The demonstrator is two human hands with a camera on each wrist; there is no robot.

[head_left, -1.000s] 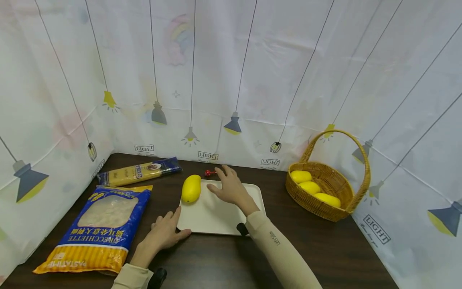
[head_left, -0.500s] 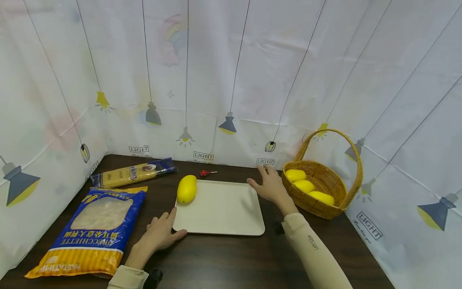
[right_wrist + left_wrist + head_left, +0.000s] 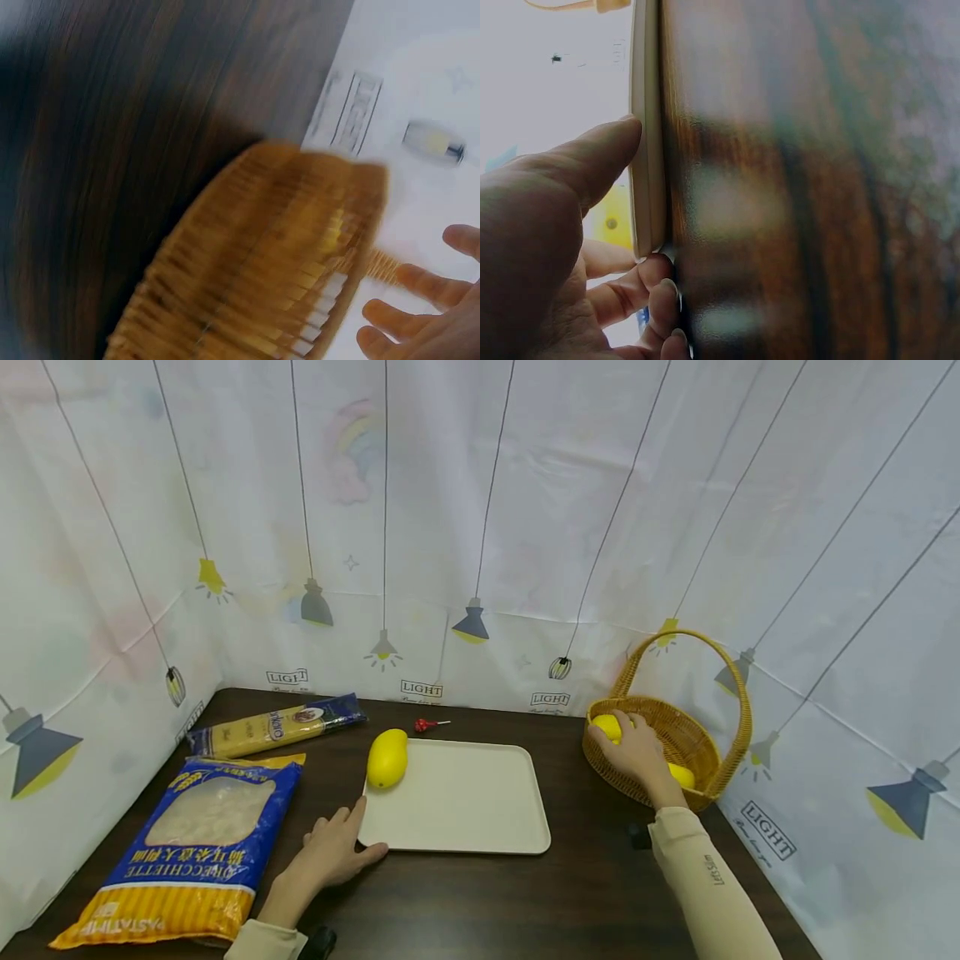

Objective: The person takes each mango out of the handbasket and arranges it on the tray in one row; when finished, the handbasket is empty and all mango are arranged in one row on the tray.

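Mangoes (image 3: 606, 727) sit in basket (image 3: 686, 739) right of tray (image 3: 465, 802), wicker walls keeping them together; right hand (image 3: 637, 753) over them, fingers spread, nothing gripped. Mango (image 3: 387, 758) at tray's far-left corner. Left hand (image 3: 330, 852), fingers loose, touches tray's near-left corner, likely steadying it.

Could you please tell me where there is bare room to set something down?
The tray is bare right of its yellow fruit; the table is bare between tray and basket. The left is crowded by two pasta packages.
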